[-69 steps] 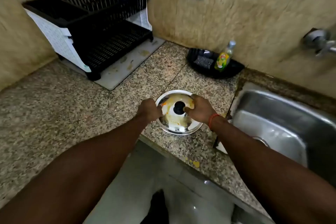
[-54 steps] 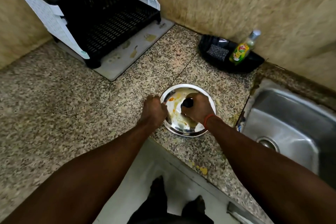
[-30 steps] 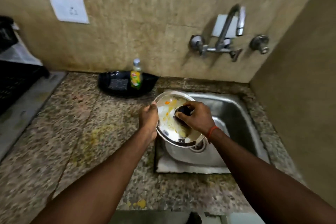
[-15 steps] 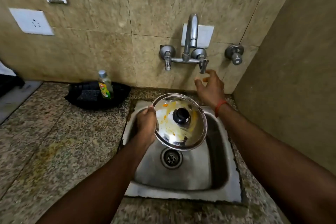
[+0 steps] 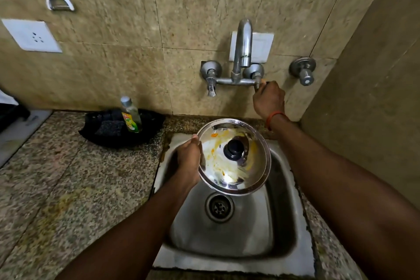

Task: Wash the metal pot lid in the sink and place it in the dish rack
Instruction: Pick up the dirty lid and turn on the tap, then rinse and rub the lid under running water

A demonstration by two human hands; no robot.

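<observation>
**Where things lie around the two hands**

The left hand (image 5: 189, 161) holds the pot lid (image 5: 235, 157) by its left rim, above the sink (image 5: 227, 238). The drain (image 5: 219, 206) lies below the lid, on the person's side. Behind the lid, the right hand (image 5: 269, 99) grips a tap handle (image 5: 258, 82) on the wall. The spout (image 5: 243, 45) rises to its left, a second handle (image 5: 211, 84) lies further left, and a valve (image 5: 303, 70) is to its right. Left of the left hand, on the counter (image 5: 68, 188), a tray (image 5: 109, 132) holds a bottle (image 5: 131, 115)

Our left hand (image 5: 189, 161) grips the metal pot lid (image 5: 256, 166) by its rim, arm outstretched; our right hand (image 5: 269, 99), an orange thread (image 5: 276, 117) at the wrist, curls round the right tap handle (image 5: 257, 82).
</observation>
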